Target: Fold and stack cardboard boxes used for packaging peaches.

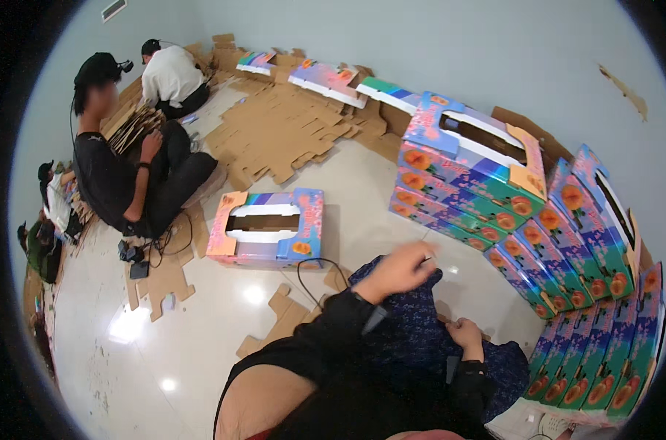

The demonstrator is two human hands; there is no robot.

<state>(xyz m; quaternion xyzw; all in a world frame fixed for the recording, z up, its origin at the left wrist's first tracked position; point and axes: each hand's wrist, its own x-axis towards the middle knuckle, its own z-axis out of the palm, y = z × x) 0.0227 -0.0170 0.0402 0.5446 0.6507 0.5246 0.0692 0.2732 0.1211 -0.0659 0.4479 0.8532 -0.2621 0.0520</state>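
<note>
- Cardboard box (263,236) stands on the floor, left of both hands.
- Probably light, stiff, slick-printed; grip its end walls, not thin flaps.
- Blurred left hand (405,271), bent right hand (466,334), both by patterned cloth (406,319): I cannot tell whether either pinches anything.

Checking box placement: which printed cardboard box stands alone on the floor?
The pink, blue and purple cardboard box left of the left hand; the other printed boxes sit in groups or a row nearer the pale wall.
</note>
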